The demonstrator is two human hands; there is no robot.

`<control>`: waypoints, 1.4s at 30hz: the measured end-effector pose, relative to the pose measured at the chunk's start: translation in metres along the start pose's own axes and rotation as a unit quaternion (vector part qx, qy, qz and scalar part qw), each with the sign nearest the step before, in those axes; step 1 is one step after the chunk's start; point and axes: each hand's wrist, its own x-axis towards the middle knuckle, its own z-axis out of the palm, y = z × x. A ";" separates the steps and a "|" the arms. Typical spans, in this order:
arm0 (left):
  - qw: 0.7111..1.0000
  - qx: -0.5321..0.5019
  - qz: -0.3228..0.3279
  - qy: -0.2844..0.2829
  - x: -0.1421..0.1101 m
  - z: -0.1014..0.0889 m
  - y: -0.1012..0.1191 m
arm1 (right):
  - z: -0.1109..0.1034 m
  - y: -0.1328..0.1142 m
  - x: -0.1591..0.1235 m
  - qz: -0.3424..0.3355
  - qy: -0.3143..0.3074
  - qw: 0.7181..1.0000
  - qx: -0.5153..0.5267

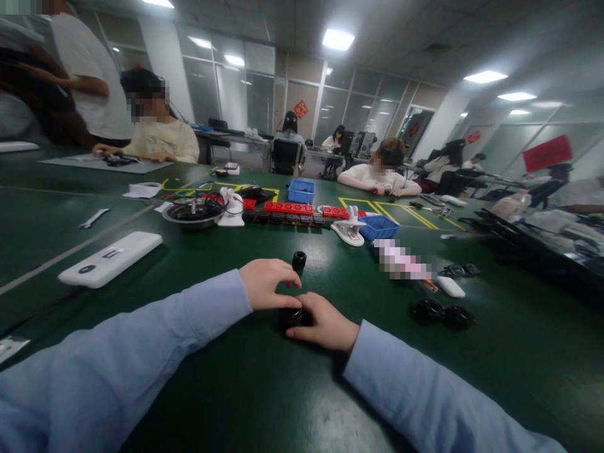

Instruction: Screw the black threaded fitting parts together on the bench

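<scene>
On the green table, my right hand (pixel 325 322) is closed around a squat black round part (pixel 291 319), fingers on its far side and thumb on the near side. My left hand (pixel 268 284) hovers over the same part from the left, its thumb reaching the top near my right fingertips. The left fingers are curved and stand apart from the thumb, with nothing visible between them. Just beyond, a second black round part (pixel 299 260) with a hole in its middle stands on the table. My hands hide much of the part being held.
Two black round parts (pixel 428 310) lie to the right, near a white oval object (pixel 452 287). A long white device (pixel 111 259) lies left, beyond it a wrench (pixel 94 218). Farther back are a metal bowl (pixel 193 217), red power strips (pixel 289 208), a white clip (pixel 349 228) and blue bins (pixel 302 191). People sit opposite.
</scene>
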 end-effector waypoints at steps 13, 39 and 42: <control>0.981 -0.110 0.097 -0.123 0.002 -0.002 -0.013 | 0.001 0.004 -0.001 -0.020 -0.001 1.000 -0.008; 0.990 0.030 -0.073 -0.117 0.000 -0.009 0.021 | 0.000 0.001 -0.002 -0.007 0.003 1.000 0.011; 0.991 0.043 -0.076 -0.102 -0.002 -0.008 0.022 | 0.000 0.001 -0.002 -0.005 0.000 1.000 0.013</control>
